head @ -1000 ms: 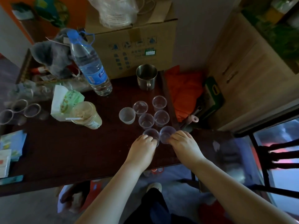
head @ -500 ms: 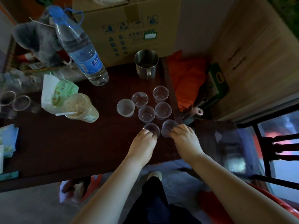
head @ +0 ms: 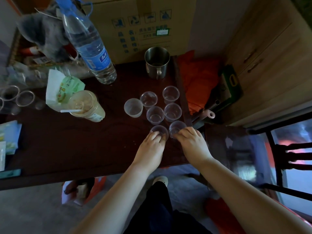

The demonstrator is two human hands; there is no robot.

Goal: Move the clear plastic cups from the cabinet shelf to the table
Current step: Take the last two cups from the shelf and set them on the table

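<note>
Near the middle of the frame, both hands rest on the dark wooden counter [head: 50, 146], each with fingers curled round one clear plastic cup. The left hand [head: 150, 149] grips the near-left cup [head: 159, 131]; the right hand [head: 192, 144] grips the near-right cup [head: 177, 127], which stands close to the counter's right edge. Just beyond them four more clear cups [head: 172, 112] stand upright in two rows of two, packed close together, with a cloudier cup [head: 133, 108] just beside them on the left. Farther up, a steel mug [head: 157, 62] stands before a cardboard box [head: 143, 26]. At upper left a water bottle [head: 89, 43] stands tall, and below it a lidded drink with a straw [head: 86, 106] lies next to a tissue pack [head: 62, 88]. More clear cups [head: 25, 98] sit at the left edge.
</note>
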